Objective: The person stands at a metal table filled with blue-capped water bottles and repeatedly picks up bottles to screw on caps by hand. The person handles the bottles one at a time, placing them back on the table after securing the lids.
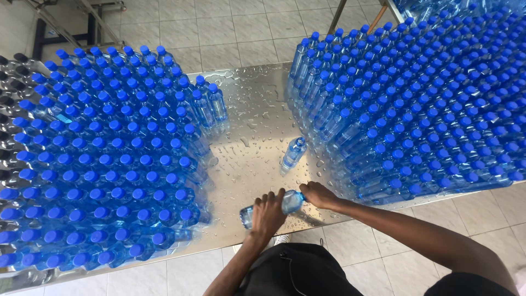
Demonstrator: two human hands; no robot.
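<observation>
A clear plastic water bottle (289,201) with a blue cap lies on its side near the front edge of the wet steel table (249,118). My left hand (267,214) wraps around its body. My right hand (318,194) grips its capped end. A second capped bottle (293,153) stands alone in the middle gap of the table, a little beyond my hands.
Several upright blue-capped bottles (104,159) crowd the table's left side. A bigger mass of bottles (427,104) fills the right side. Black-capped items (13,82) show at the far left edge. Tiled floor (219,27) lies beyond, with metal frame legs at the top.
</observation>
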